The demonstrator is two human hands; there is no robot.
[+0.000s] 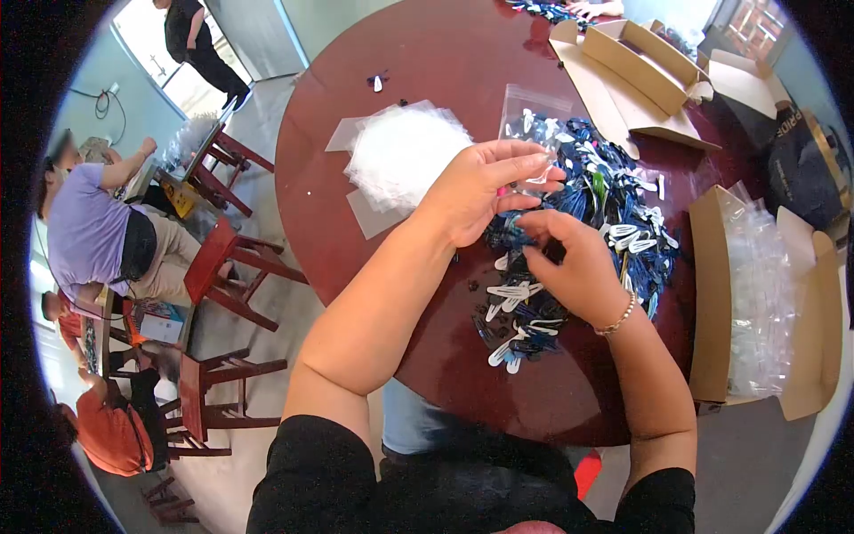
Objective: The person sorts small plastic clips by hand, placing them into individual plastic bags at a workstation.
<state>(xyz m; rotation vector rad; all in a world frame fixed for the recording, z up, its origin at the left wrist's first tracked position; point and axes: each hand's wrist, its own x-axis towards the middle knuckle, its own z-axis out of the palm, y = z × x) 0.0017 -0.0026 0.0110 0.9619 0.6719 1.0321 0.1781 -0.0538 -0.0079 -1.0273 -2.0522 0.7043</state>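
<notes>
Evidently held over the clip pile [636, 245] for short reach, a clear bag [536, 101] is pinched by the left hand [485, 182]; the right hand [576, 262] curls half-closed, grip unclear.

Bright daylight from the doorway; glossy glare, curved fisheye edges, black corners.

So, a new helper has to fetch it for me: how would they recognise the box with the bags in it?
Find the round, glossy dark-red table. By its edge on the person's right is a long, open brown cardboard box. Clear plastic bags stand tightly packed inside, whereas the open brown cardboard carton farther across shows no such row.
</notes>
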